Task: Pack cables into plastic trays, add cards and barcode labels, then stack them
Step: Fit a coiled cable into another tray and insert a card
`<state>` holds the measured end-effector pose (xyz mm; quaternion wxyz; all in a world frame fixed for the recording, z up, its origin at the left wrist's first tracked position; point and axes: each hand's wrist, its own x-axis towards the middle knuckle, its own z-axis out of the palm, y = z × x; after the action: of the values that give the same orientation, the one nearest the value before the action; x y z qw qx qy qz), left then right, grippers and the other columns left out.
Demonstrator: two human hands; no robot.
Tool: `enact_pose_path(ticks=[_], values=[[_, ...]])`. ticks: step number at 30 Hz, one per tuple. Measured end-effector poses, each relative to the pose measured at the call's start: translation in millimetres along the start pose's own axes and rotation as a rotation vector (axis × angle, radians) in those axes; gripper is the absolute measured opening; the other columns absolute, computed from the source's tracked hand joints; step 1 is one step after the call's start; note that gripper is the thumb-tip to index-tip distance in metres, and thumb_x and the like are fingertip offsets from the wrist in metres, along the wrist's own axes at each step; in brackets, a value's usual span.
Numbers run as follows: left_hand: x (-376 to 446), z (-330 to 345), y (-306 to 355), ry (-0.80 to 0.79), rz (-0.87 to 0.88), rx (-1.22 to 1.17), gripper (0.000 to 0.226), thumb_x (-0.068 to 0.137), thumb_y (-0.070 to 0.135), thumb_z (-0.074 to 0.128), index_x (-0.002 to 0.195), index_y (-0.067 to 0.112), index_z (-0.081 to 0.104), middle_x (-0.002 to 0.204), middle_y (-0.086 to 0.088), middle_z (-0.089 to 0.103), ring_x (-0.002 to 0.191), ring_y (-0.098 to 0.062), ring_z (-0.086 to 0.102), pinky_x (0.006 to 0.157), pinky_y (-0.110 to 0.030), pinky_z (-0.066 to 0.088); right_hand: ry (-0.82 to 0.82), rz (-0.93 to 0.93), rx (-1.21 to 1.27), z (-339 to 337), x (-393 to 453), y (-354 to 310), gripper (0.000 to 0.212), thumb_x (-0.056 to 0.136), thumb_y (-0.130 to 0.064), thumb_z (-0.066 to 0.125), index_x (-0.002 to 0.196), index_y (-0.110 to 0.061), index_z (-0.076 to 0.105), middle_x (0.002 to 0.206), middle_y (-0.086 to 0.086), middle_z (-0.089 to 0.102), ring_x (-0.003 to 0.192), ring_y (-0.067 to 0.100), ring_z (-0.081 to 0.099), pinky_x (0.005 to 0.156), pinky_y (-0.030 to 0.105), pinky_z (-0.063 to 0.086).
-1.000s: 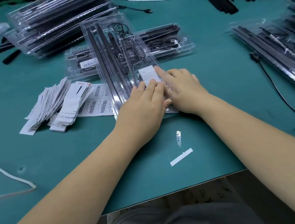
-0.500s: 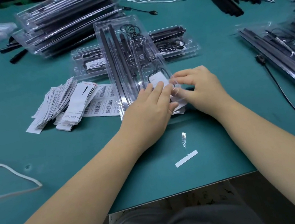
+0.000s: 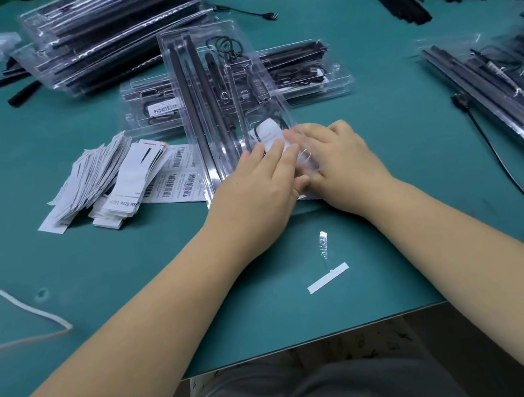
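A clear plastic tray (image 3: 203, 104) holding black rods and a coiled cable lies lengthwise in front of me, its far end resting across another packed tray (image 3: 309, 76). Inside its near end sits a white card (image 3: 268, 133). My left hand (image 3: 252, 189) presses flat on the near end with straight fingers. Beside it, my right hand (image 3: 342, 159) lies flat over the near right corner, fingers pointing left toward the card. The two hands touch. The tray's near edge is hidden under them.
Fanned cards (image 3: 94, 181) and a barcode label sheet (image 3: 178, 183) lie left of the tray. Stacked packed trays (image 3: 114, 29) stand far left, more trays (image 3: 495, 90) at right with a black cable (image 3: 496, 159). A white strip (image 3: 327, 278) and a foil scrap (image 3: 323, 243) lie near the table's edge.
My right hand, which half a second ago pinched at the tray's right edge, now lies flat on the near corner. My left hand has stayed pressed on the tray.
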<state>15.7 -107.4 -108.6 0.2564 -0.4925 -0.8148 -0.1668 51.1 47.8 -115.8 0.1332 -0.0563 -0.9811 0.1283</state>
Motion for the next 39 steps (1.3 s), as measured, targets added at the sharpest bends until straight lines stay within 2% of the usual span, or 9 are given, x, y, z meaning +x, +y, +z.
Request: enact_pose_path(ticks=[8, 13, 20, 23, 25, 28, 34, 37, 39], values=[[0.6, -1.9, 1.2, 0.012, -0.027, -0.031, 0.047, 0.091, 0.026, 0.04, 0.111, -0.011, 0.063, 0.109, -0.027, 0.065, 0.092, -0.041, 0.066, 0.081, -0.051, 0.052, 0.08, 0.029, 0.005, -6.1, -2.9, -3.9, 0.04, 0.097, -0.035, 0.043, 0.13, -0.017, 0.057, 0.137, 0.0, 0.05, 0.113, 0.029, 0.04, 0.094, 0.041, 0.035], [0.5, -5.4, 1.7, -0.045, -0.05, -0.04, 0.051, 0.092, 0.029, 0.036, 0.116, -0.008, 0.061, 0.115, -0.025, 0.063, 0.099, -0.042, 0.063, 0.087, -0.05, 0.05, 0.047, 0.059, 0.129, -6.5, -5.8, -3.0, 0.041, 0.099, -0.037, 0.035, 0.117, -0.012, 0.062, 0.125, -0.005, 0.058, 0.101, 0.031, 0.045, 0.089, 0.041, 0.038], [0.1, -5.2, 1.2, -0.074, -0.074, -0.064, 0.048, 0.092, 0.026, 0.04, 0.121, -0.008, 0.058, 0.12, -0.027, 0.06, 0.106, -0.047, 0.059, 0.091, -0.054, 0.047, 0.031, 0.119, 0.5, -11.9, -3.6, 0.0, 0.029, 0.1, -0.02, 0.042, 0.104, -0.004, 0.067, 0.113, 0.003, 0.067, 0.106, 0.025, 0.055, 0.102, 0.04, 0.034], [0.5, -5.2, 1.0, -0.098, -0.078, -0.068, 0.048, 0.093, 0.026, 0.04, 0.122, -0.008, 0.057, 0.121, -0.027, 0.059, 0.108, -0.047, 0.058, 0.093, -0.054, 0.046, 0.032, 0.11, 0.503, -10.6, -4.1, 0.8, 0.029, 0.1, -0.017, 0.042, 0.101, 0.001, 0.065, 0.109, 0.012, 0.066, 0.101, 0.03, 0.055, 0.101, 0.043, 0.034], [1.4, -5.4, 0.8, -0.11, -0.092, -0.084, 0.049, 0.093, 0.026, 0.039, 0.123, -0.008, 0.056, 0.123, -0.027, 0.058, 0.11, -0.047, 0.057, 0.094, -0.054, 0.045, 0.06, 0.103, 0.475, -8.4, -3.1, -0.1, 0.03, 0.101, -0.022, 0.041, 0.098, -0.004, 0.066, 0.1, 0.007, 0.068, 0.097, 0.03, 0.055, 0.097, 0.043, 0.037], [2.2, -3.8, -0.2, -0.086, -0.062, -0.067, 0.047, 0.093, 0.024, 0.04, 0.119, -0.011, 0.058, 0.118, -0.029, 0.06, 0.102, -0.047, 0.06, 0.088, -0.056, 0.049, 0.031, 0.132, 0.261, -3.1, 3.4, -0.8, 0.033, 0.099, -0.037, 0.036, 0.112, -0.023, 0.063, 0.089, -0.006, 0.057, 0.095, 0.03, 0.049, 0.088, 0.04, 0.039], [2.2, -2.8, -3.0, -0.147, -0.05, -0.009, 0.051, 0.094, 0.027, 0.035, 0.118, -0.011, 0.058, 0.117, -0.029, 0.061, 0.102, -0.046, 0.06, 0.089, -0.054, 0.048, -0.126, 0.101, -0.035, -2.1, 13.3, -3.9, 0.051, 0.094, -0.043, 0.026, 0.145, -0.034, 0.029, 0.119, 0.008, 0.043, 0.106, 0.029, 0.036, 0.094, 0.039, 0.028], [1.2, -2.6, -4.1, -0.119, -0.034, 0.015, 0.05, 0.091, 0.029, 0.039, 0.114, -0.01, 0.061, 0.112, -0.027, 0.064, 0.097, -0.043, 0.063, 0.085, -0.051, 0.05, -0.233, 0.069, 0.191, -8.7, 11.4, 10.4, 0.053, 0.098, -0.038, 0.035, 0.148, -0.034, 0.017, 0.126, 0.002, 0.045, 0.118, 0.026, 0.035, 0.095, 0.034, 0.027], [0.6, -2.4, -5.8, -0.147, -0.032, 0.015, 0.05, 0.091, 0.031, 0.043, 0.117, -0.008, 0.06, 0.117, -0.026, 0.062, 0.102, -0.043, 0.062, 0.09, -0.051, 0.048, -0.254, 0.102, 0.481, -15.7, 6.4, 17.8, 0.065, 0.094, -0.027, 0.052, 0.149, -0.034, 0.018, 0.123, -0.009, 0.05, 0.111, 0.007, 0.045, 0.088, 0.018, 0.033]])
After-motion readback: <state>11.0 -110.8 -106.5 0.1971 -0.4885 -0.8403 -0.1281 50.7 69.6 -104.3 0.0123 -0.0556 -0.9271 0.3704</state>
